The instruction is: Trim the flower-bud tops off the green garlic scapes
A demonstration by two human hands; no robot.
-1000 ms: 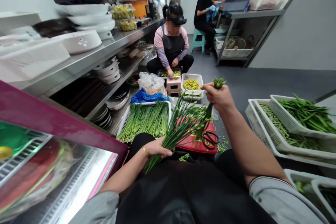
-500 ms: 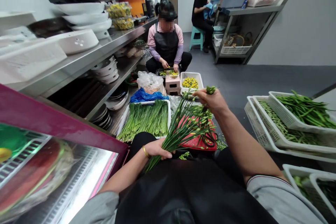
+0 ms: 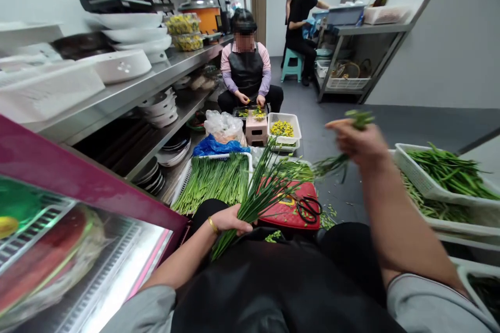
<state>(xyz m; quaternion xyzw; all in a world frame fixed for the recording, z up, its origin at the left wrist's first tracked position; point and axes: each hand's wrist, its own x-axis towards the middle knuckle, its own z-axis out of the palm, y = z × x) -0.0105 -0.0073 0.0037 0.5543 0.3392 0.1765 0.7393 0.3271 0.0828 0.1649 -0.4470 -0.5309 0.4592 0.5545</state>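
Note:
A thick bunch of long green stems [image 3: 260, 195] with small buds is gripped in my left hand [image 3: 231, 220], low in front of my apron. My right hand [image 3: 357, 140], blurred and raised over the floor to the right, is closed around a smaller green bunch [image 3: 332, 165] whose ends hang down. Black-handled scissors [image 3: 308, 209] lie on a red surface [image 3: 283, 216] strewn with green bits, just right of the bunch in my left hand. Behind that bunch, a white basket [image 3: 180, 183] holds many stems laid side by side.
White baskets of green pods [image 3: 449, 169] stand at the right. Beyond the stems are a blue bag [image 3: 222, 145], a basket of yellow flowers [image 3: 282, 128] and a seated person [image 3: 246, 67]. Metal shelving [image 3: 156, 75] runs along the left; two more people are at the back.
My right hand has moved right, away from the stems in my left hand, with the smaller bunch. The scissors now show fully. Another person has come into view at the back.

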